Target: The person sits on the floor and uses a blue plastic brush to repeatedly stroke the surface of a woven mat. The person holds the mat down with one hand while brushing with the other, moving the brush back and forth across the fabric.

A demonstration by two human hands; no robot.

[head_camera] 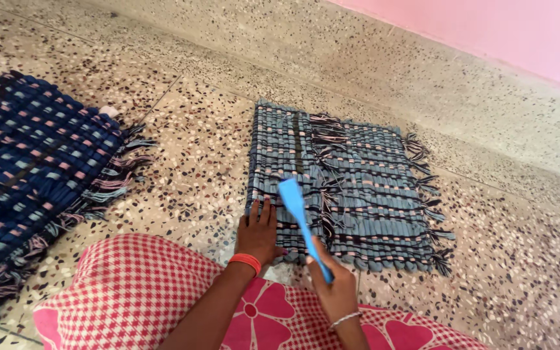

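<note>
A home: terrazzo floor (202, 149), pink wall (487, 32), woven mats (358, 188).

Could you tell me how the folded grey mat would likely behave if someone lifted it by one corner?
The grey mat is woven from soft fabric strips, so it would probably droop and unfold rather than stay flat. Its loose fringe would likely dangle. Under the left hand it lies flat on smooth floor, so it might slide if pushed.

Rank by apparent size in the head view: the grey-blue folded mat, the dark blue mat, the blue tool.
1 and 2. Grey-blue folded mat and dark blue mat: unsure, since the dark one runs off the frame.
3. Blue tool, held in the right hand, clearly smallest.
</note>
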